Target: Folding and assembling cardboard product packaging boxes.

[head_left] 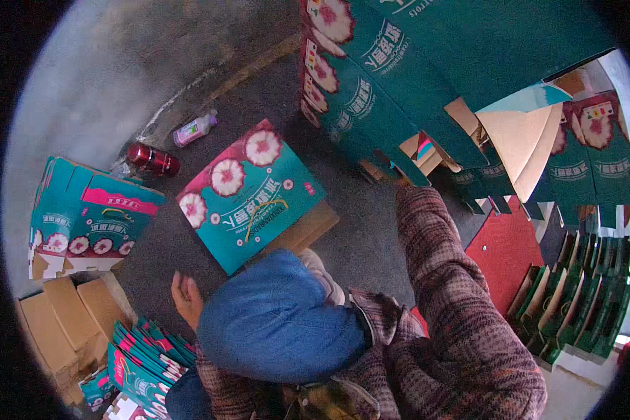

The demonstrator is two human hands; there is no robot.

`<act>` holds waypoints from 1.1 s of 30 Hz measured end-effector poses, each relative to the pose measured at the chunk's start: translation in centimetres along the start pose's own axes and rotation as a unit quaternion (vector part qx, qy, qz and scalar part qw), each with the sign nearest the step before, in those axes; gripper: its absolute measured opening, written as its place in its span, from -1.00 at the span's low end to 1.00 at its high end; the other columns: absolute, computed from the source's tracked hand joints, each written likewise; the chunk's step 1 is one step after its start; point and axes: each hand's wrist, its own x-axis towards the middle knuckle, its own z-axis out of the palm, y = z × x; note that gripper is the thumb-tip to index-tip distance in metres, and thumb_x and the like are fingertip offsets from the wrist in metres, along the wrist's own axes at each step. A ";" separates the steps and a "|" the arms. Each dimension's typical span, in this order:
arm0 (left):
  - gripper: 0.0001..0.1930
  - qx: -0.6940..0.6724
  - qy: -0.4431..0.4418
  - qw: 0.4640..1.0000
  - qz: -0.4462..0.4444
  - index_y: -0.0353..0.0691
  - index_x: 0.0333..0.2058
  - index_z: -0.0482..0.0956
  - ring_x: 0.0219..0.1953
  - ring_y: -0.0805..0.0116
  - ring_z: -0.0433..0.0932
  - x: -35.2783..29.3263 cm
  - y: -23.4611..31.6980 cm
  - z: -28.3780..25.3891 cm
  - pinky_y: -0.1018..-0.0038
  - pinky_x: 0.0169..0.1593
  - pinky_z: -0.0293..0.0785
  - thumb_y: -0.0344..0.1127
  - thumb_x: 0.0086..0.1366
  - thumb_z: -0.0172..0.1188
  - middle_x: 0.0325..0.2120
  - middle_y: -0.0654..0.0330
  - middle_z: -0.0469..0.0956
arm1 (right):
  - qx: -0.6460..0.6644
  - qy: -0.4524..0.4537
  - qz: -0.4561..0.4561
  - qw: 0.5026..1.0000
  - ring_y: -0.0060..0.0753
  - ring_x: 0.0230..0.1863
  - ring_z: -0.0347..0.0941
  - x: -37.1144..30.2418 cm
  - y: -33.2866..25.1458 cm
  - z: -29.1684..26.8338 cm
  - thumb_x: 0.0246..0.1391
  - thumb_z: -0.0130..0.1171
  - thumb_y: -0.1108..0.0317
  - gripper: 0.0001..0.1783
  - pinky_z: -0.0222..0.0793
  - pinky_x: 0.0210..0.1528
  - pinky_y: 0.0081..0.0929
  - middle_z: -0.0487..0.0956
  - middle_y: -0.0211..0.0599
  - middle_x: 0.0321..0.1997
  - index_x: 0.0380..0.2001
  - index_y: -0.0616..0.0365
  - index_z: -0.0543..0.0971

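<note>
My left hand [187, 297] hangs beside my bent knee, fingers stretched out and nothing in them. In front of my knees a teal and pink printed carton [248, 183] lies tilted on the dark floor, with a cord handle on its face. Plain brown cardboard [318, 227] shows at its near edge. My right arm reaches forward to a row of large teal cartons [399, 98]. At the end of that sleeve my right hand [403, 183] is at the lower flaps of the row, its fingers mostly hidden by a teal flap [407, 166].
A red flask [152, 160] and a pink-labelled bottle [195, 130] lie by the grey wall. Printed cartons [112, 217] stand at left, above brown cardboard [66, 315] and folded teal pieces [147, 357]. Dark green folded cartons [574, 297] stand at right, near a red panel [500, 252].
</note>
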 end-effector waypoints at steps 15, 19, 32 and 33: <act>-0.55 -0.016 0.015 0.997 0.076 -0.37 0.18 0.22 0.12 0.24 0.36 -5.2 8.1 -4.9 0.42 0.18 0.24 -0.34 0.37 -0.01 0.11 0.01 0.32 | 0.007 -0.052 -0.016 0.999 -0.19 -0.20 0.48 -6.3 0.6 3.1 0.20 0.01 0.16 -0.61 0.38 -0.04 -0.25 0.52 -0.19 -0.12 0.01 0.14 0.39; -0.54 -0.026 0.017 0.997 0.065 -0.37 0.17 0.24 0.12 0.24 0.35 -5.7 7.6 -5.8 0.42 0.18 0.24 -0.29 0.36 0.02 0.12 0.00 0.32 | -0.003 -0.073 -0.032 0.997 -0.18 -0.20 0.48 -8.4 0.5 3.9 0.21 0.00 0.15 -0.59 0.39 -0.03 -0.25 0.51 -0.18 -0.11 0.03 0.15 0.38; -0.54 -0.063 0.036 0.995 0.066 -0.39 0.15 0.27 0.11 0.24 0.35 -6.1 3.8 -7.1 0.42 0.18 0.24 -0.31 0.34 0.05 0.11 0.00 0.32 | -0.065 -0.133 -0.085 0.985 -0.15 -0.19 0.48 -15.4 2.7 9.4 0.22 -0.02 0.13 -0.55 0.39 -0.01 -0.23 0.50 -0.14 -0.08 0.07 0.17 0.33; -0.54 -0.066 0.037 0.995 0.066 -0.39 0.15 0.27 0.11 0.24 0.35 -6.0 3.6 -7.1 0.42 0.18 0.24 -0.31 0.34 0.05 0.11 0.00 0.32 | -0.070 -0.135 -0.085 0.985 -0.14 -0.19 0.48 -15.8 3.1 9.0 0.22 -0.02 0.13 -0.55 0.39 -0.01 -0.22 0.50 -0.14 -0.08 0.07 0.17 0.33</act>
